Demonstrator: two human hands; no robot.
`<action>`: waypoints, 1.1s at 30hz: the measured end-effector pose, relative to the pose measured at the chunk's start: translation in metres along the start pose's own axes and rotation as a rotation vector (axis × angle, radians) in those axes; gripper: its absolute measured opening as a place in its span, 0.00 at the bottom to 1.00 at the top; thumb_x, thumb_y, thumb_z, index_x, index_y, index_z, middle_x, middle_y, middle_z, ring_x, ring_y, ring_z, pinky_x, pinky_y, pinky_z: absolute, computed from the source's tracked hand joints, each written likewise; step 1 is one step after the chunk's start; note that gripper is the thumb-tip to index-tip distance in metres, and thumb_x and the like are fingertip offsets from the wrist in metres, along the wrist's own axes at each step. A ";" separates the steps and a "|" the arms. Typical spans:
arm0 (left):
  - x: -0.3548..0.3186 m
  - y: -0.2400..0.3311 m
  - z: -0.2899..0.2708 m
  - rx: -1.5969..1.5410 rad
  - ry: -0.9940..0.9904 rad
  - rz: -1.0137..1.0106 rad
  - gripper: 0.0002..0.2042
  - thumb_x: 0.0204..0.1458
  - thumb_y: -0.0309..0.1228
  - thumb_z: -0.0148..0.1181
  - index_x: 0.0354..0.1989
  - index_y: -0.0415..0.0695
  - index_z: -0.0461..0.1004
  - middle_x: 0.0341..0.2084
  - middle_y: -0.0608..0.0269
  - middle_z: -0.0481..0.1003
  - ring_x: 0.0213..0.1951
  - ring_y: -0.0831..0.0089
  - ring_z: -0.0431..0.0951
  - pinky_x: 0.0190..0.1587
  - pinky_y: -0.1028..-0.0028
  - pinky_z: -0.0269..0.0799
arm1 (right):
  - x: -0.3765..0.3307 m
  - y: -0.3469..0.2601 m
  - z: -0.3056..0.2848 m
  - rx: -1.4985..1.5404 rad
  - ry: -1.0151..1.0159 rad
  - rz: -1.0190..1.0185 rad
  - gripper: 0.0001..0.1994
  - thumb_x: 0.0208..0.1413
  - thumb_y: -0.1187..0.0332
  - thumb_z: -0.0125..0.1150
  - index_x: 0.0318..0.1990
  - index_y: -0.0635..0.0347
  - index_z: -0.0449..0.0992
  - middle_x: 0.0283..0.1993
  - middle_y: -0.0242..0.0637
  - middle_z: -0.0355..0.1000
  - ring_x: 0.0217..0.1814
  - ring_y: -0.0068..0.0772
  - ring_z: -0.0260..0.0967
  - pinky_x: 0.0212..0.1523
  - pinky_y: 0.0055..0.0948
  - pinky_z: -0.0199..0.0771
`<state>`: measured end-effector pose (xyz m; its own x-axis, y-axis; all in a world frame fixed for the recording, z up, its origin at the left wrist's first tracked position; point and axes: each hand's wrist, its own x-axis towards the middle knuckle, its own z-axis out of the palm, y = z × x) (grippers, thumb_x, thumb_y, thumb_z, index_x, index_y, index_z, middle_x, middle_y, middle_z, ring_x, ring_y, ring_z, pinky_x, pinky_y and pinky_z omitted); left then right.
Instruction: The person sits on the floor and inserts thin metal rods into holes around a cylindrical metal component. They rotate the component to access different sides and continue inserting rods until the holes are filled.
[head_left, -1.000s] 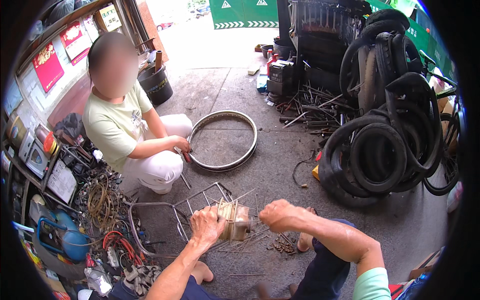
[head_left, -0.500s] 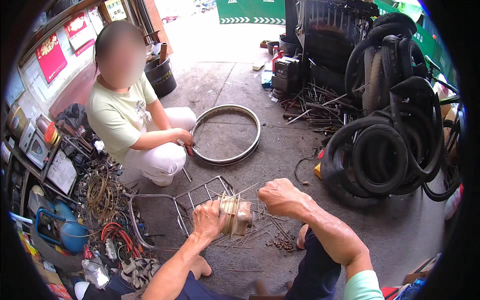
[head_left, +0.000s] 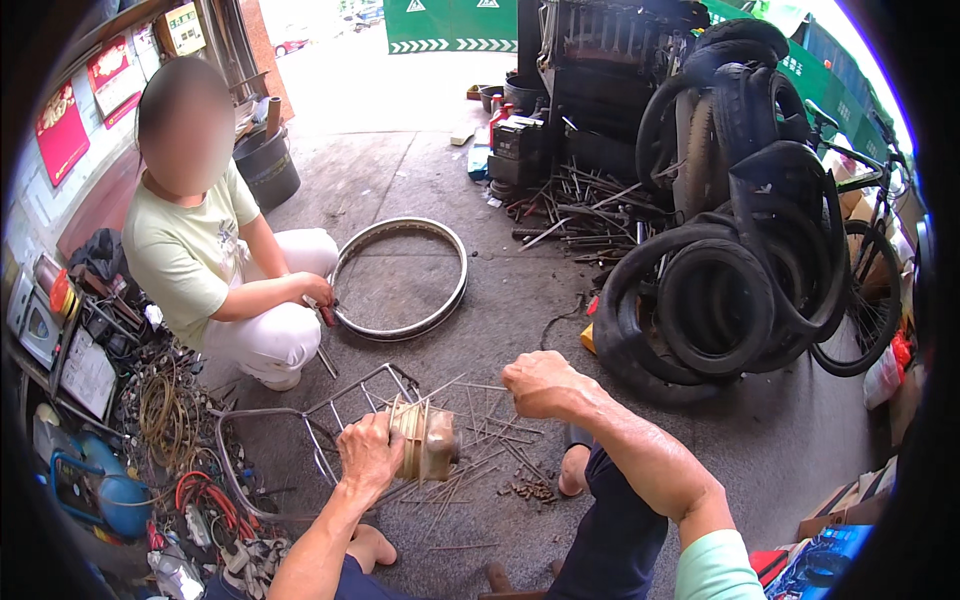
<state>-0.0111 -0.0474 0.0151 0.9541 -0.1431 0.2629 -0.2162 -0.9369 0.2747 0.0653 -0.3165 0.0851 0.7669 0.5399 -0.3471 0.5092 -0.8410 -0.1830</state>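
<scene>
In my left hand (head_left: 370,452) is a dirty tan wheel hub (head_left: 428,440) with ribbed flanges, held sideways above the floor. My fingers wrap round its left end, and thin spokes stick out of its upper side. To the right and a little higher, my right hand (head_left: 545,385) is closed in a pinch, apart from the hub. A thin spoke (head_left: 487,387) runs from near the hub's top to its fingers. Below, loose spokes (head_left: 470,475) lie scattered beside a small pile of brownish bits (head_left: 530,488).
A bare wheel rim (head_left: 462,285) lies before a crouching person (head_left: 195,260), whose hand is at its edge. Left of the hub sits a metal carrier frame (head_left: 255,413). Stacked tyres (head_left: 715,310) fill the right; cables (head_left: 165,420) and parts clutter the left.
My right hand has drawn away from the hub, widening the gap between them. The whole scene has shifted left in the picture. My left hand keeps its hold on the hub.
</scene>
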 end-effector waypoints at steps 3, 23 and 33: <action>-0.001 0.002 -0.001 -0.010 -0.001 -0.016 0.06 0.44 0.27 0.59 0.27 0.37 0.74 0.25 0.45 0.77 0.28 0.49 0.79 0.34 0.56 0.75 | 0.003 0.017 -0.002 0.092 0.150 0.129 0.08 0.46 0.71 0.57 0.32 0.64 0.80 0.31 0.55 0.76 0.38 0.55 0.77 0.41 0.46 0.77; 0.000 -0.001 0.003 0.017 -0.010 -0.024 0.07 0.46 0.29 0.61 0.30 0.38 0.77 0.26 0.46 0.78 0.29 0.50 0.81 0.33 0.57 0.77 | -0.008 0.014 0.005 0.170 0.230 -0.037 0.05 0.45 0.73 0.59 0.30 0.63 0.79 0.28 0.52 0.76 0.34 0.53 0.78 0.36 0.45 0.78; 0.000 -0.002 -0.002 -0.055 -0.064 -0.007 0.10 0.48 0.31 0.60 0.34 0.37 0.75 0.30 0.45 0.78 0.31 0.50 0.81 0.35 0.57 0.77 | -0.002 -0.016 0.012 -0.103 -0.055 -0.062 0.06 0.47 0.73 0.60 0.32 0.61 0.81 0.34 0.49 0.79 0.38 0.48 0.79 0.35 0.42 0.80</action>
<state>-0.0111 -0.0449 0.0161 0.9664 -0.1587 0.2021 -0.2193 -0.9192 0.3270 0.0507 -0.3042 0.0774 0.7116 0.5851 -0.3890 0.5942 -0.7966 -0.1111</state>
